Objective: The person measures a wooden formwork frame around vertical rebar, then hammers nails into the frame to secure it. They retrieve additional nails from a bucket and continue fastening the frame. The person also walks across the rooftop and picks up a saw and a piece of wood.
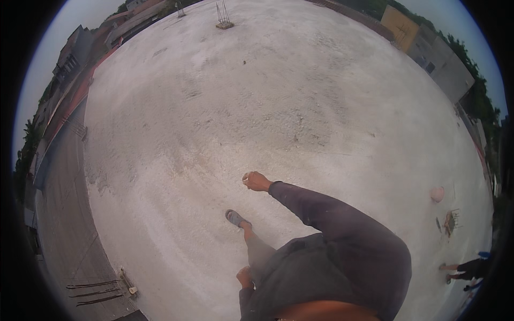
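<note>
My right hand point(258, 181) is stretched out in front of me over the pale concrete slab point(176, 123). Its fingers are curled closed, and something small and whitish may show at their tips, too small to name. Beside my thigh hangs my left hand point(244, 276), its fingers curled in, partly hidden by its own sleeve and my leg. I cannot make out what it holds, if anything. One foot in a grey sandal point(234, 218) is on the slab, forward of the left hand.
Steel rebar stubs point(224, 22) rise from the far slab, with another cluster point(451, 222) at right near a pink round object point(437, 194). Rebar rods point(93, 289) jut out past the left edge. Another person point(468, 268) stands at lower right. Buildings point(428, 51) surround the roof.
</note>
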`<state>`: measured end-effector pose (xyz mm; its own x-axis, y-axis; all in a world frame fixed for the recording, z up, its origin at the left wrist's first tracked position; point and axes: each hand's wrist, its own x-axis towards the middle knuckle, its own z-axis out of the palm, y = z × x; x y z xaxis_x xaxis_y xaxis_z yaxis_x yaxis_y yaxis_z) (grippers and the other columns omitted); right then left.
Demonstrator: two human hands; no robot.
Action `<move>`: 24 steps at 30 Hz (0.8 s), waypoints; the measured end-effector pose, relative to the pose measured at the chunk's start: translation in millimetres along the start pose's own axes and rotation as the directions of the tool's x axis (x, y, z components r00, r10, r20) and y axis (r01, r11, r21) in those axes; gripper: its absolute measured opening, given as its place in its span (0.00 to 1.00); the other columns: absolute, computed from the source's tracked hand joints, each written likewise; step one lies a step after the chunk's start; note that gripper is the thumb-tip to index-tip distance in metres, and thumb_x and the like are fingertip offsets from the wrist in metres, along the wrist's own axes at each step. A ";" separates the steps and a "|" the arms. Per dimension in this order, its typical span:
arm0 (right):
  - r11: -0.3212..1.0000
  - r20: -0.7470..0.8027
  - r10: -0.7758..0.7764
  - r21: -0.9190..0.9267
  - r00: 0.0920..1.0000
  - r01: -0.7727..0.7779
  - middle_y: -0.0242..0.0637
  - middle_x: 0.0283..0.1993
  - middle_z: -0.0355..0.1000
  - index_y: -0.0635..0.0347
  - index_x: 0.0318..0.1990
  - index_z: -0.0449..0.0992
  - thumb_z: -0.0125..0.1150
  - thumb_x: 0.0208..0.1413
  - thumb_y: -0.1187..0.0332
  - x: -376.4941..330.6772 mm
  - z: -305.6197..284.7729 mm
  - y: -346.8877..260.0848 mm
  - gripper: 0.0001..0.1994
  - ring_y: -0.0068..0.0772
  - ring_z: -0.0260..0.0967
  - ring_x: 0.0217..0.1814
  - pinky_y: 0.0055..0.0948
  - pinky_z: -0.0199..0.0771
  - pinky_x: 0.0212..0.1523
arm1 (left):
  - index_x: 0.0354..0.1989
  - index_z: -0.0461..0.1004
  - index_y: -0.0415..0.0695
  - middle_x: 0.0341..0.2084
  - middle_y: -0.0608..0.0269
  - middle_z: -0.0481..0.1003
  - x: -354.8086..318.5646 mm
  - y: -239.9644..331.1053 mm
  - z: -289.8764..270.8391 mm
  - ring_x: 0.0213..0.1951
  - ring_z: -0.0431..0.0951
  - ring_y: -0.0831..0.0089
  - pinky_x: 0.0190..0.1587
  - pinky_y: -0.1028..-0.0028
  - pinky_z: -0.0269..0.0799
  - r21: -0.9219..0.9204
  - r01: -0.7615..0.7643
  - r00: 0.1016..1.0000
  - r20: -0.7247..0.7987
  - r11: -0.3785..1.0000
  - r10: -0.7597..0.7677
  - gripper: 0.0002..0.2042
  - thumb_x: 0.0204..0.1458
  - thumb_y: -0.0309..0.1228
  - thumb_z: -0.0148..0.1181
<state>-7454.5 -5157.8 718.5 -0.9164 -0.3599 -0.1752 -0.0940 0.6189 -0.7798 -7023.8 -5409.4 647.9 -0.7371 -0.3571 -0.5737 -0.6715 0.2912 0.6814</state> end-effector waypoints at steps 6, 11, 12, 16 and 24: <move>0.816 0.313 0.488 -0.494 0.815 -0.299 0.58 0.42 0.80 0.67 0.36 0.82 0.54 0.51 0.67 112.4 1.9 23.8 0.14 0.54 0.79 0.48 0.49 0.79 0.48 | 0.32 0.77 0.35 0.26 0.58 0.81 208.9 91.3 -172.1 0.26 0.81 0.66 0.31 0.66 0.76 0.780 -0.415 0.906 0.308 0.467 0.290 0.08 0.53 0.28 0.61; 0.699 0.223 0.703 -0.394 0.676 -0.597 0.43 0.27 0.81 0.68 0.29 0.84 0.62 0.56 0.71 136.2 -11.4 35.8 0.09 0.36 0.81 0.27 0.32 0.84 0.31 | 0.37 0.76 0.31 0.27 0.56 0.77 394.9 217.4 -306.1 0.23 0.77 0.66 0.21 0.71 0.70 -0.541 0.175 0.961 -0.087 0.823 -0.261 0.08 0.56 0.26 0.57; 0.604 0.194 0.795 -0.338 0.574 -0.722 0.43 0.27 0.81 0.68 0.29 0.83 0.62 0.56 0.71 154.1 -12.1 31.9 0.10 0.35 0.81 0.27 0.32 0.83 0.30 | 0.38 0.75 0.30 0.27 0.55 0.76 437.8 235.2 -325.4 0.22 0.77 0.66 0.19 0.72 0.69 -0.510 0.115 0.976 -0.104 0.853 -0.193 0.09 0.56 0.25 0.56; 0.490 0.177 0.871 -0.380 0.458 -0.785 0.46 0.27 0.81 0.69 0.28 0.83 0.61 0.56 0.69 263.2 -12.4 24.3 0.11 0.36 0.81 0.28 0.35 0.83 0.31 | 0.45 0.74 0.30 0.30 0.54 0.76 600.4 290.2 -385.8 0.23 0.77 0.67 0.22 0.72 0.71 -0.552 0.217 0.941 -0.101 0.805 -0.323 0.12 0.57 0.25 0.56; 0.728 0.140 0.547 -0.566 0.825 -0.387 0.61 0.46 0.77 0.70 0.42 0.79 0.56 0.52 0.66 781.0 -11.1 6.8 0.16 0.60 0.76 0.54 0.51 0.76 0.53 | 0.42 0.77 0.30 0.26 0.58 0.77 826.3 486.5 -430.1 0.25 0.77 0.71 0.26 0.73 0.70 -0.452 0.317 0.938 0.018 0.834 -0.346 0.11 0.57 0.27 0.59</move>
<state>-8175.2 -5426.9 582.9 -0.7534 -0.0560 -0.6552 0.0661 0.9849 -0.1601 -7926.7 -5944.6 700.9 -0.4603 -0.4196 -0.7824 -0.7587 -0.2717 0.5921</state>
